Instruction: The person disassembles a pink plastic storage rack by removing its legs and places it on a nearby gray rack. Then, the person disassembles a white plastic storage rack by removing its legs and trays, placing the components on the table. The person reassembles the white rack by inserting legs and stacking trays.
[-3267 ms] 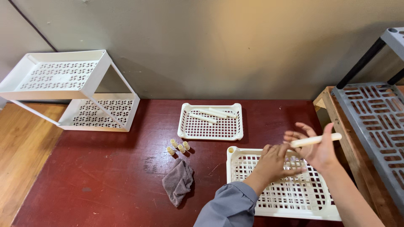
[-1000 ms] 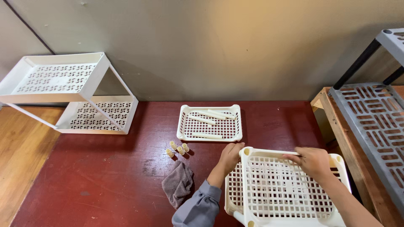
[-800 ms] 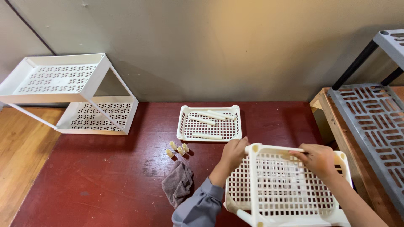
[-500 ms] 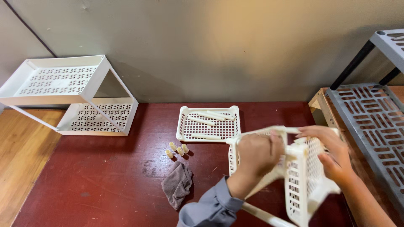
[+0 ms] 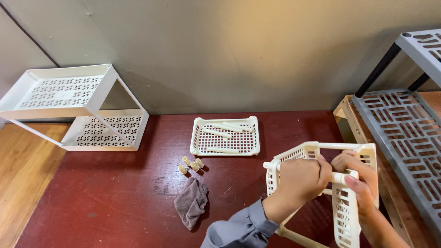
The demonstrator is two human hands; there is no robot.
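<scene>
Two hands: both on one cream perforated tray (image 5: 344,216), tipped on edge at near right of the red table (image 5: 115,193).
Left hand (image 5: 298,179): fist closed round a cream post (image 5: 337,177) at the tray's rim.
Right hand (image 5: 360,177): fingers wrapped on the same post, just beside the left.
Far centre: second small tray (image 5: 200,138) lying flat, rods (image 5: 223,150) inside.
Near it: small cream caps (image 5: 190,165), grey cloth (image 5: 192,209).
Far left: assembled two-tier rack (image 5: 69,108).
Right edge: grey shelf (image 5: 404,133).
</scene>
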